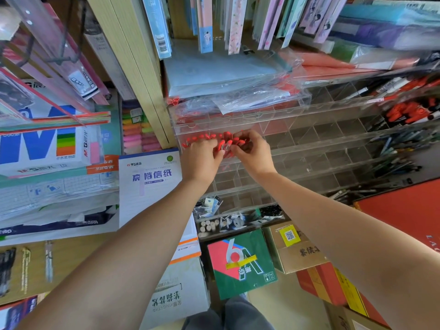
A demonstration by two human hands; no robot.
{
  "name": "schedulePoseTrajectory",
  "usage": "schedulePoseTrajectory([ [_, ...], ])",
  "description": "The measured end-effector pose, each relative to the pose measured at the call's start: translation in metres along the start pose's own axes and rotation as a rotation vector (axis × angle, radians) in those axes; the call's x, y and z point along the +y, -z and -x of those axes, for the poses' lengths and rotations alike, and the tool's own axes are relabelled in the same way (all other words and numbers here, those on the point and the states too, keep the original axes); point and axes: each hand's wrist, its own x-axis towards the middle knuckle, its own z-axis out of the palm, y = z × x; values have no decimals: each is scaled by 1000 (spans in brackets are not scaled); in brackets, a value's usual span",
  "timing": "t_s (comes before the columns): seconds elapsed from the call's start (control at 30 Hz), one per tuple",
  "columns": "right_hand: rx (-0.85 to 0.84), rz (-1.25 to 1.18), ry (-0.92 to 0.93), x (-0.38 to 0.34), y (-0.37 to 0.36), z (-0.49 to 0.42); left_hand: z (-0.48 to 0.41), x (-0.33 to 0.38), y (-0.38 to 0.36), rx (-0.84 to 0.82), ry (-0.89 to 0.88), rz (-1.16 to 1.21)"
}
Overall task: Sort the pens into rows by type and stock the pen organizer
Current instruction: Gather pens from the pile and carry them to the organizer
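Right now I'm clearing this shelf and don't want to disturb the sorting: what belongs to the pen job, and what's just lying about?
Job: bundle of red-capped pens, gripped by left hand and right hand; clear acrylic compartment organizer.
Lying about: green-and-red cardboard box; white letter-paper pad; brown cardboard carton.

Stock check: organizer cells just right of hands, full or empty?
Empty: organizer cells show only clear acrylic; left hand and right hand grip the red pens.

Head view, downward onto near shelves point(309, 120)
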Motion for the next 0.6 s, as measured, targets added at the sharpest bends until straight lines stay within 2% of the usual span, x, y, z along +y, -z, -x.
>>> schedulePoseTrajectory([
  [0.07,-14,39,24,1,0,1,1,0,2,-3,-10,-2],
  [0.13,50,40,38,-1,2,1,2,2,4,14,-42,62],
  [0.2,73,23,2,-1,1,-1,3,2,6,24,-97,132],
  [0.27,25,19,-65,0,0,-3,2,1,4,34,-120,172],
  [0.33,-11,11,-108,1,-1,-3,-1,-2,0,38,-110,193],
  [0.47,-11,-7,-24,-1,-2,0,-6,-1,-5,65,-48,217],
  [0.6,-3,47,-48,2,-3,-5,-6,3,-2,58,-65,165],
])
